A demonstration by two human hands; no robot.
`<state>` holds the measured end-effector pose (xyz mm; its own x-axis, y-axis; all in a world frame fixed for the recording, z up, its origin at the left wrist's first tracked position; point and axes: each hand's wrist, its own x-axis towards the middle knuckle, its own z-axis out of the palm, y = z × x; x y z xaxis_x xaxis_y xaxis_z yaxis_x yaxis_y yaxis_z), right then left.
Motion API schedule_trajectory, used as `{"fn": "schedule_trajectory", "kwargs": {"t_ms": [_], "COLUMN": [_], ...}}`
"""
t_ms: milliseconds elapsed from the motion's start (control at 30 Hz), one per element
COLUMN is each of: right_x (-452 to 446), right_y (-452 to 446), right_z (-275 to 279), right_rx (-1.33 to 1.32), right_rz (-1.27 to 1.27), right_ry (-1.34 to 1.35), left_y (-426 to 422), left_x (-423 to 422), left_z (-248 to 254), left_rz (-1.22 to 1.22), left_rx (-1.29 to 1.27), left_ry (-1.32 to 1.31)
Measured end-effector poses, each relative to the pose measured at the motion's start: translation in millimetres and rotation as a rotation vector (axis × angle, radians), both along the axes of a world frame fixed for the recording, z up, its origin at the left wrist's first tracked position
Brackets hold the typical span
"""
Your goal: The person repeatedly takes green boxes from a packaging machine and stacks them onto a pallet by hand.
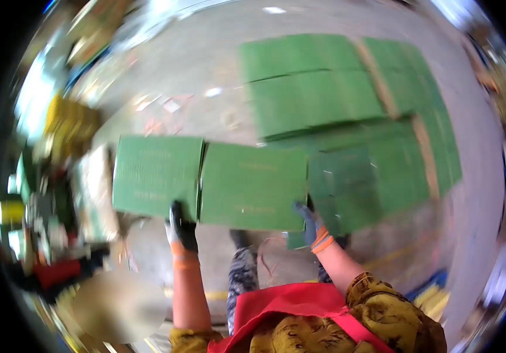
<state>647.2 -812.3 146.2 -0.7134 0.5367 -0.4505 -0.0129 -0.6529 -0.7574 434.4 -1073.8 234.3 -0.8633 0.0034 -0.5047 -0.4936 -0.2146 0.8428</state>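
I hold a flat green cardboard sheet out in front of me, made of two panels with a dark fold or gap between them. My left hand, in a dark glove with an orange cuff, grips its lower edge near that fold. On the sheet's right edge, near the lower corner, is my right hand, gloved the same way, with its fingers closed on the cardboard. Part of the fingers of both hands is hidden. Beyond the sheet lie stacks of similar green cardboard on the floor, partly covered by it.
Brown strips run across the green stacks. Paper scraps litter the concrete floor. At the left stand a yellow stack and a pale wrapped bundle. A blurred round tan object is at the lower left.
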Motion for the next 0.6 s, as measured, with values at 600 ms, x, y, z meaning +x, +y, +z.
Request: {"fn": "schedule_trajectory", "kwargs": {"t_ms": [600], "right_x": [504], "right_y": [355], "right_z": [-122], "right_rx": [0.041], "right_rz": [-0.987], "right_ry": [-0.141], "left_y": [700], "left_x": [421], "left_z": [-220], "left_rz": [-0.967], "left_rx": [0.104], "left_ry": [-0.234]}}
